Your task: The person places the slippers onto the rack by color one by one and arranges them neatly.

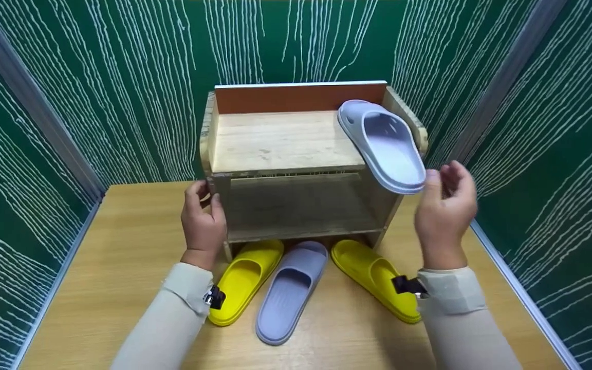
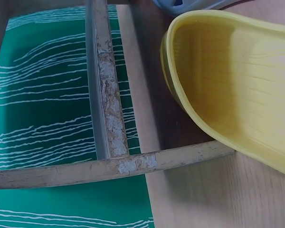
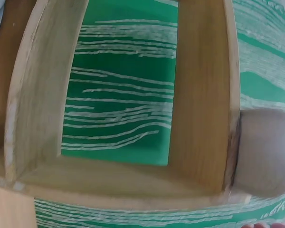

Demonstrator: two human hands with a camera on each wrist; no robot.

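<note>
"At the left side of the rack (image 1: 275,139), what do you see?"

"The left hand (image 1: 203,221). It grips the side panel, thumb at the front edge, fingers bent along the outer face."

"And low at the rack's front, going rightward?"

"A yellow slipper (image 1: 244,282), then a lilac slipper (image 1: 291,295), then, past a gap, a second yellow slipper (image 1: 375,280). All three have their toes toward the rack."

"Where's the clog (image 1: 386,149)?"

"On the rack's top board, at the right end, slanted, heel jutting past the front edge. That's well apart from the left hand and just beside the right hand (image 1: 445,210)."

"How does it look?"

"Pale lilac, with a rounded, closed toe toward the rack's back, a wide foot opening, holes in the side, and a thick sole."

"And the right hand?"

"Right of the rack's front corner, fingers loosely bent, thumb apart from them. The thumb tip is at the clog's heel; I can't tell whether they touch."
</note>
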